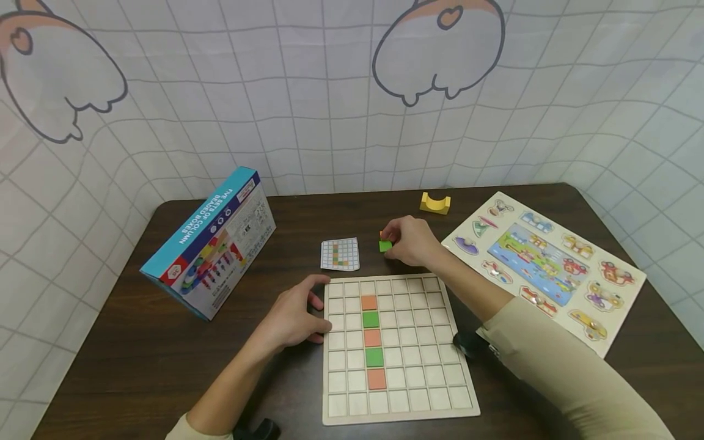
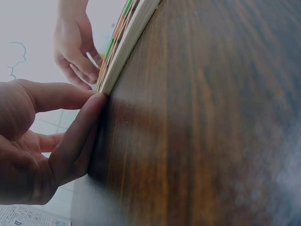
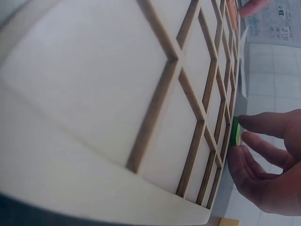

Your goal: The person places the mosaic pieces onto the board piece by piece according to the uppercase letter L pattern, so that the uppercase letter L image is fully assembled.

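Note:
A white wooden grid board (image 1: 412, 353) lies on the table with a column of alternating orange tiles (image 1: 369, 302) and green tiles (image 1: 374, 357). My left hand (image 1: 294, 315) is at the board's left edge, its fingertips touching the side. Beyond the far edge, my right hand (image 1: 409, 239) pinches a green tile (image 1: 385, 245) between thumb and fingers; in the right wrist view the green tile (image 3: 234, 131) shows between the fingertips. A bit of orange shows behind it, mostly hidden by the fingers. Above the board lies a small pattern card (image 1: 340, 254) with a coloured grid.
A blue and white toy box (image 1: 214, 244) stands at the left. A yellow arch block (image 1: 435, 203) sits near the table's far edge. To the right, partly beneath my right forearm, is a wooden picture puzzle (image 1: 541, 269). The dark table (image 1: 137, 366) extends round the board.

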`<state>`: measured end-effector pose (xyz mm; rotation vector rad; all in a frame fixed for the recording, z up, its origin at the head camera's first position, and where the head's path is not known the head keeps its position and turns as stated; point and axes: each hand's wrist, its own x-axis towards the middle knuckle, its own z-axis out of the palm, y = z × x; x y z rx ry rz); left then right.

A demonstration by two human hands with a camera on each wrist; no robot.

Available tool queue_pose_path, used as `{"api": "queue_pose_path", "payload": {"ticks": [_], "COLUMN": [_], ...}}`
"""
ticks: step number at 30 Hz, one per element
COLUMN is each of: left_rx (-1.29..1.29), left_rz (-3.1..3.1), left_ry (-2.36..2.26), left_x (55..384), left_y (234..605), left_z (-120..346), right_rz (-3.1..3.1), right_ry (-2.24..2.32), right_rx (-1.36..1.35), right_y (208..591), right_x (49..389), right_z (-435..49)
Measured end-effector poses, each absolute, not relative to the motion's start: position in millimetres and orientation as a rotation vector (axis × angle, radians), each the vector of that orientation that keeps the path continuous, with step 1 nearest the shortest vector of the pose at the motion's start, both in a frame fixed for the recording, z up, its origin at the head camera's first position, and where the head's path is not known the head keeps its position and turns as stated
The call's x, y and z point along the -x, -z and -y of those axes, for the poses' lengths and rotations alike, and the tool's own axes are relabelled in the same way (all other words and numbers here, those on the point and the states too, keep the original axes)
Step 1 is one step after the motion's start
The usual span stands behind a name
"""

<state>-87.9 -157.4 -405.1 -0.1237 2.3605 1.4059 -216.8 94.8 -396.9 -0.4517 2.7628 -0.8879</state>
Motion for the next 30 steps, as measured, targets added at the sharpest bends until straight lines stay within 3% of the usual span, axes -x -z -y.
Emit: {"api": "queue_pose_path", "payload": {"ticks": [30], "left_rx": [0.109], "left_rz": [-2.356], "left_ry": [-1.414], "left_x": [88.1], "left_y": [406.9], "left_z": [157.0], "right_rz": [-2.811], "right_ry": [0.803], "right_rx": [0.498], "right_y": [398.6], "right_x": [216.6], "right_z": [-84.8]}}
